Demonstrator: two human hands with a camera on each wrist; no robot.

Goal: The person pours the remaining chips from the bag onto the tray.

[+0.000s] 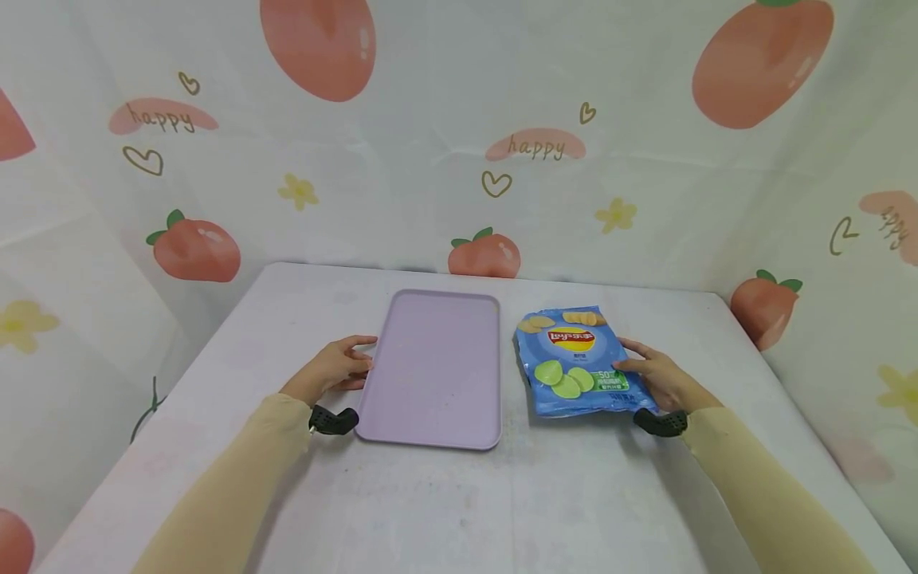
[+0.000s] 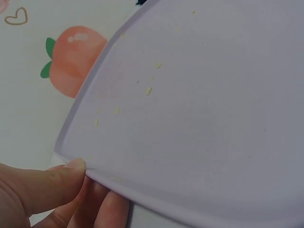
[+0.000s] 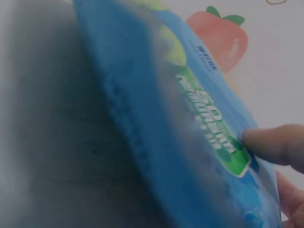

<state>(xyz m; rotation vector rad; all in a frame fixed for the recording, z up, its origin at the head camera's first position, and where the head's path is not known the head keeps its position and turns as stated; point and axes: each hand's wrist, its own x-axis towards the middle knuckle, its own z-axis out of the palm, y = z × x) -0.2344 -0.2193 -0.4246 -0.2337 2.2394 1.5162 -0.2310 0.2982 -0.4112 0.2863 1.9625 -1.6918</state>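
A pale purple tray (image 1: pixel 433 371) with a low rim lies left of the middle of the white table. At its left edge, my left hand (image 1: pixel 333 371) pinches the rim. In the left wrist view the thumb (image 2: pixel 71 183) is on top of the rim and the other fingers are below it. Small yellow crumbs (image 2: pixel 148 90) dot the tray's surface. To the right is a blue bag of Lay's potato chips (image 1: pixel 574 359) with limes printed on it. My right hand (image 1: pixel 663 379) holds its right side, thumb (image 3: pixel 270 142) on the front and other fingers mostly hidden behind.
The white table (image 1: pixel 430 510) ends at the back against a cloth backdrop (image 1: pixel 416 159) printed with peaches, hearts and flowers. A dark cord (image 1: pixel 149 410) shows by the table's left edge. Each wrist wears a black camera mount (image 1: pixel 333 420).
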